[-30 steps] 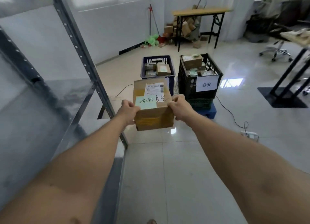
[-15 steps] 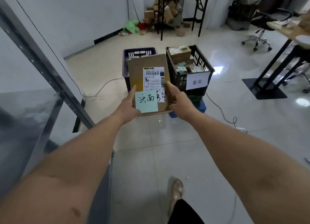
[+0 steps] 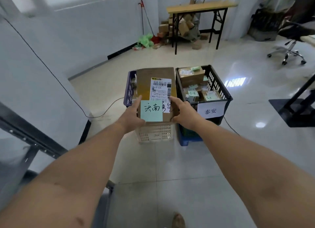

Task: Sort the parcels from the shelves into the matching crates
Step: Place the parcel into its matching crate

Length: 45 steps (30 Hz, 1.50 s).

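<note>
So the cardboard parcel (image 3: 154,93) was up in the air in both hands, held over the purple crate (image 3: 129,89) and hiding most of it. The left hand (image 3: 131,115) gripped the near left edge with the thumb lying on the top face, and the right hand (image 3: 183,113) did the same on the near right corner; the fingers underneath weren't visible. There was a printed shipping label (image 3: 161,88) on top and a green sticky note (image 3: 151,111) with handwriting stuck at the near edge.

Just right of the purple crate was a black crate (image 3: 219,84) packed with small parcels, with a white paper sign (image 3: 211,110) on its front. The purple one sat on a beige crate (image 3: 155,134), and the black one on something blue (image 3: 187,140).

The room: a glossy pale tiled floor (image 3: 170,185) with window glare, and a thin cable (image 3: 105,111) snaking along it towards the left wall (image 3: 68,31). By the far wall stood a wooden table (image 3: 201,6) with a heap of cardboard boxes (image 3: 180,26) under it and a green bag (image 3: 144,40) beside that. There was an office chair (image 3: 288,52) at the far right and a metal shelf frame (image 3: 34,142) along the left edge of the view.
</note>
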{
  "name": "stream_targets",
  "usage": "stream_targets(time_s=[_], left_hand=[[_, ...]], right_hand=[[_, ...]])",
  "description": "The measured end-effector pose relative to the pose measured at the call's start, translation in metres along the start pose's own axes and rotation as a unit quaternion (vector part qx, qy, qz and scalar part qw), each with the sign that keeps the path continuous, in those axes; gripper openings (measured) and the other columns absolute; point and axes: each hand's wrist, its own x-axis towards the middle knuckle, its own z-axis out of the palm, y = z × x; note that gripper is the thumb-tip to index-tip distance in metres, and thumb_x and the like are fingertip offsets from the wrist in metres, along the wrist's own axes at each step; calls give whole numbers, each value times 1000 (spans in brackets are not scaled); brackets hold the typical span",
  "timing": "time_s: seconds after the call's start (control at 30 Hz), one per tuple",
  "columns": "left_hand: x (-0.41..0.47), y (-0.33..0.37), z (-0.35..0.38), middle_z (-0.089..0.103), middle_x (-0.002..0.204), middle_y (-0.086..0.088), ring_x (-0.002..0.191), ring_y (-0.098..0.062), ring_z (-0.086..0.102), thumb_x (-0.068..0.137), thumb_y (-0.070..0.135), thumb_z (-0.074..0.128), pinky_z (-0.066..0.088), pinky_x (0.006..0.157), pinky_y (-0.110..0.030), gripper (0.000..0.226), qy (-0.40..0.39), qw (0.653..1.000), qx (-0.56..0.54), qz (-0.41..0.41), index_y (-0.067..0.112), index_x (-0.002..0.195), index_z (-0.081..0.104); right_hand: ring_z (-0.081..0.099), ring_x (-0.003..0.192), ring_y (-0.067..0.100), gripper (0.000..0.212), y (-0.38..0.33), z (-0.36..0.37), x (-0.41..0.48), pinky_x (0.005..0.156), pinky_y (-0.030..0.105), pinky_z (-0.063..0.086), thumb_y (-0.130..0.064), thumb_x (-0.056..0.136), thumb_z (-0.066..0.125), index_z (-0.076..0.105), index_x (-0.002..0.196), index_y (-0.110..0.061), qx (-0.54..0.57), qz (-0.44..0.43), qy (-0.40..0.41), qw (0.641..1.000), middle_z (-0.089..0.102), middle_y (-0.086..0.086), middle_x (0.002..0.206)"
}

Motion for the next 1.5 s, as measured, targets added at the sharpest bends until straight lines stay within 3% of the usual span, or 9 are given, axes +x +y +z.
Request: stream_targets(time_s=[0.1, 0.2, 0.37, 0.57, 0.87, 1.1, 1.17, 1.33, 1.5], left_hand=[[32, 22, -17, 42, 141, -3, 123, -22, 46, 79, -7, 66, 46, 95, -37, 105, 32, 999, 28, 13, 28, 153, 1], [60, 51, -41, 41, 144, -4, 117, -19, 47, 79, -9, 65, 47, 89, -30, 103, 69, 995, 57, 42, 23, 153, 0], [102, 76, -63, 44, 129, 1, 113, -15, 43, 79, -9, 66, 44, 87, -31, 106, 98, 993, 38, 55, 27, 153, -1], [148, 80, -78, 41, 122, 4, 112, -15, 43, 80, -9, 66, 46, 84, -31, 106, 103, 993, 16, 63, 28, 152, -2], [266, 48, -129, 41, 137, -5, 116, -18, 43, 80, -9, 65, 46, 93, -39, 107, 79, 995, 4, 54, 32, 152, -3], [388, 21, -199, 40, 140, -7, 128, -28, 43, 79, -8, 68, 46, 100, -50, 109, 59, 998, -8, 18, 35, 151, -2], [416, 10, -216, 40, 142, -6, 127, -27, 44, 80, -4, 69, 46, 100, -49, 108, 52, 999, 1, 7, 32, 152, -3], [473, -18, -232, 40, 142, -5, 120, -21, 44, 80, -4, 67, 46, 95, -42, 107, 28, 999, 18, -36, 35, 152, -3], [516, -37, -248, 41, 139, -3, 123, -23, 45, 80, -6, 65, 50, 91, -41, 107, 46, 997, 6, -69, 37, 151, -2]], right_hand=[[48, 111, 27, 87, -7, -21, 35, 91, 31, 39, -4, 86, 67, 17, 152, -34, 7, -23, 15, 1000, 34, 14, 138], [47, 117, 31, 88, -21, -49, 72, 92, 32, 39, -4, 85, 67, 19, 151, -35, 29, -46, 39, 998, 35, 12, 137], [48, 102, 24, 87, -42, -85, 121, 84, 26, 39, -1, 85, 63, 19, 151, -36, -3, -83, 61, 995, 36, 10, 133], [49, 113, 29, 87, -51, -99, 165, 87, 31, 42, -3, 85, 63, 18, 151, -37, -24, -87, 63, 994, 35, 10, 136], [49, 116, 30, 83, -62, -87, 283, 98, 34, 41, -7, 88, 62, 18, 151, -37, -40, -69, 45, 996, 34, 12, 136], [49, 116, 30, 85, -82, -74, 425, 95, 29, 39, -4, 87, 62, 17, 152, -33, -50, -33, 29, 998, 33, 13, 136], [50, 116, 31, 85, -83, -62, 461, 93, 27, 38, -5, 87, 63, 15, 153, -32, -54, -26, 19, 998, 34, 13, 135], [48, 117, 33, 87, -74, -40, 523, 101, 38, 41, -6, 87, 63, 12, 153, -33, -59, 6, -25, 998, 34, 13, 136], [44, 103, 23, 86, -72, -30, 583, 84, 29, 42, -6, 89, 62, 11, 153, -32, -56, -5, -47, 997, 34, 10, 136]])
